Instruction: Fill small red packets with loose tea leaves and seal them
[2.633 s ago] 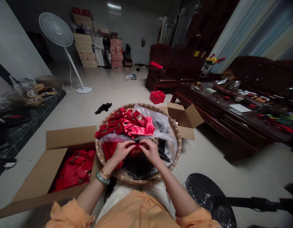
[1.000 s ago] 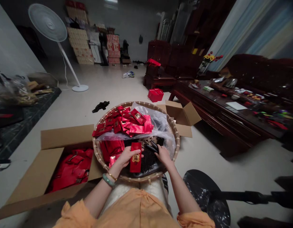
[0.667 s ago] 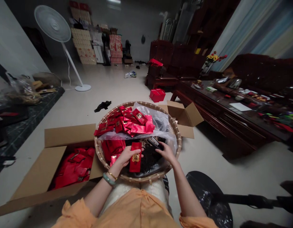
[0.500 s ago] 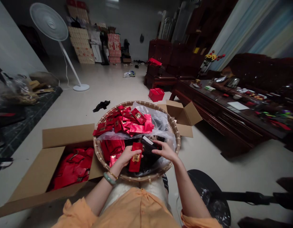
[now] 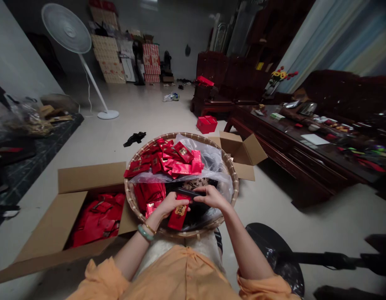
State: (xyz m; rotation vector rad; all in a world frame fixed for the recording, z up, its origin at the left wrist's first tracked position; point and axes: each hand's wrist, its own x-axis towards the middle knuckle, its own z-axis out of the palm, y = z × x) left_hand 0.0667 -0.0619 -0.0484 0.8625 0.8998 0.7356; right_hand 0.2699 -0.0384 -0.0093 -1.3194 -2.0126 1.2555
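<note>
A round woven basket [image 5: 233, 183] rests on my lap. At its far side a pile of small red packets [image 5: 168, 162] lies on clear plastic. Dark loose material [image 5: 197, 208] fills the near part. My left hand [image 5: 168, 205] is closed on a red packet [image 5: 179, 213] with a gold label, tilted with its mouth up. My right hand [image 5: 211, 196] grips a dark flat tool [image 5: 188, 192] and holds it across the packet's top. A green bangle sits on my left wrist.
An open cardboard box [image 5: 71, 208] of red bags stands at my left. A smaller open box [image 5: 239, 154] lies behind the basket. A dark wooden table [image 5: 305, 154] runs along the right. A standing fan [image 5: 69, 35] and stacked cartons are far back. A black bag [image 5: 271, 254] lies at lower right.
Both hands first worked the packet together. Then my right hand reached into the dark material, picked up the dark tool and brought it left to the packet's mouth. The packet has tilted.
</note>
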